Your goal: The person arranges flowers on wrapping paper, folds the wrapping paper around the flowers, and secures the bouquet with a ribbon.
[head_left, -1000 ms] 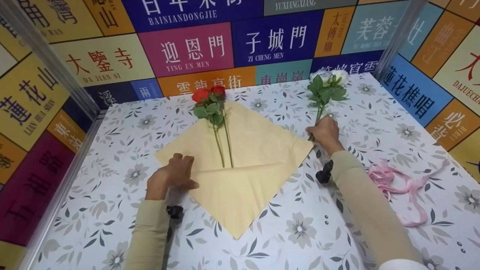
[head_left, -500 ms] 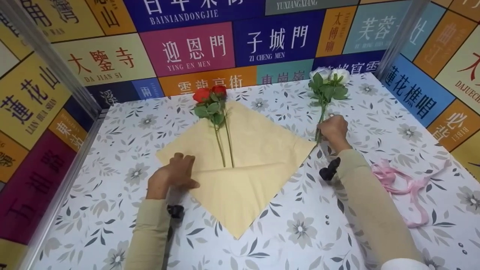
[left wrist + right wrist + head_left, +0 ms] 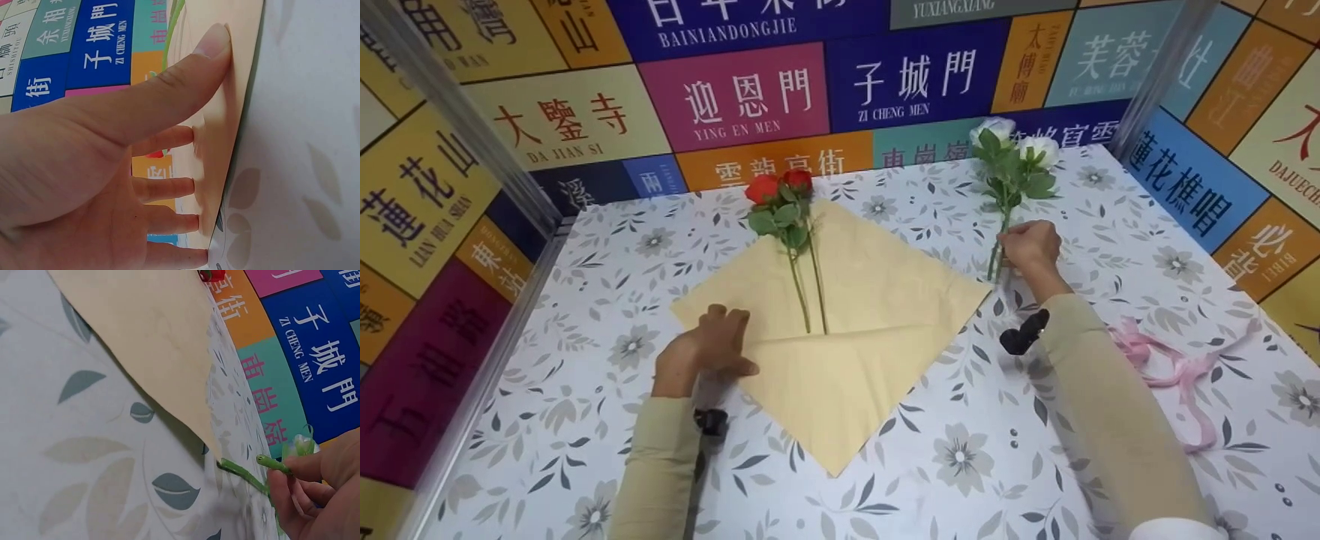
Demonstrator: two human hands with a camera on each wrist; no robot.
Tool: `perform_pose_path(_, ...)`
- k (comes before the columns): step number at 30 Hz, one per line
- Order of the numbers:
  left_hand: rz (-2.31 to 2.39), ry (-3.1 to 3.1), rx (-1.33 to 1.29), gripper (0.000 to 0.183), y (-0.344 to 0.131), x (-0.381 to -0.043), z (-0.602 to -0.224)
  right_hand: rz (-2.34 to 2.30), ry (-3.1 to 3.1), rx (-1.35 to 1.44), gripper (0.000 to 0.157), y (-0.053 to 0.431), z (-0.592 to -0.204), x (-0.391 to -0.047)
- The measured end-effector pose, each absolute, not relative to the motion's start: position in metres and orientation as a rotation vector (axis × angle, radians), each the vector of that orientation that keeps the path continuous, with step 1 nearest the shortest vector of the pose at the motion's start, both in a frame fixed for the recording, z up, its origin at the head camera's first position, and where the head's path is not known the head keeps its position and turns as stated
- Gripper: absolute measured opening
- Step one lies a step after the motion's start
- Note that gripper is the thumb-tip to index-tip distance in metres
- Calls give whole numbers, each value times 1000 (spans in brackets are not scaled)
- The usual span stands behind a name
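Observation:
My left hand [image 3: 709, 349] rests on the left side of a folded tan wrapping paper [image 3: 885, 277]. In the left wrist view, its fingertips [image 3: 185, 188] press on the sheet, spread and fairly straight. Two red roses [image 3: 763, 190] lie on the paper, stems toward the fold. Right of the sheet, my right hand [image 3: 1035, 244] pinches the stem of a white rose [image 3: 992, 135]. The right wrist view shows this stem [image 3: 273, 464] between thumb and finger, raised off the table. A second stem [image 3: 242, 473] lies below it, near the paper's corner; another white rose [image 3: 1040, 152] is alongside.
A loose pink ribbon [image 3: 1181, 367] lies on the right of the table, beside my right forearm. Flower-patterned cloth [image 3: 960, 457] covers the table. Panels with printed characters [image 3: 915, 79] stand behind it and on both sides.
My right hand has shifted slightly right and up. The two white rose heads have moved apart, one rising up and left. My left hand, the paper and the red roses stay put.

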State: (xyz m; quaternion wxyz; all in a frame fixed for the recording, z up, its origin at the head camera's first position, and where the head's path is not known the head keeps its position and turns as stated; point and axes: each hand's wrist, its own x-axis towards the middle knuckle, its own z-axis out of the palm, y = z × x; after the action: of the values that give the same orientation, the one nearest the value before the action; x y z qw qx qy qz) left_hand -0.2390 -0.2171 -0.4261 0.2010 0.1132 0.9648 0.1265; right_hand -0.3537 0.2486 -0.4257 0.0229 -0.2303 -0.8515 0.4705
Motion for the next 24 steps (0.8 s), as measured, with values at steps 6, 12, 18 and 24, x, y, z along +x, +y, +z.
perform_pose_path(6,346,2693,313,90,-217,-238,-424,1550,-2582,-694,34,235,-418,-356)
perform_pose_path(12,332,2689,292,91,-216,-238,-424,1633,-2533,-659,31,220,-415,-355)
perform_pose_path(18,290,2698,304,90,-216,-239,-425,1704,-2521,-591,33,202,-413,-352)
perform_pose_path(24,306,2697,304,90,-216,-237,-423,1805,-2485,-544,36,182,-410,-350)
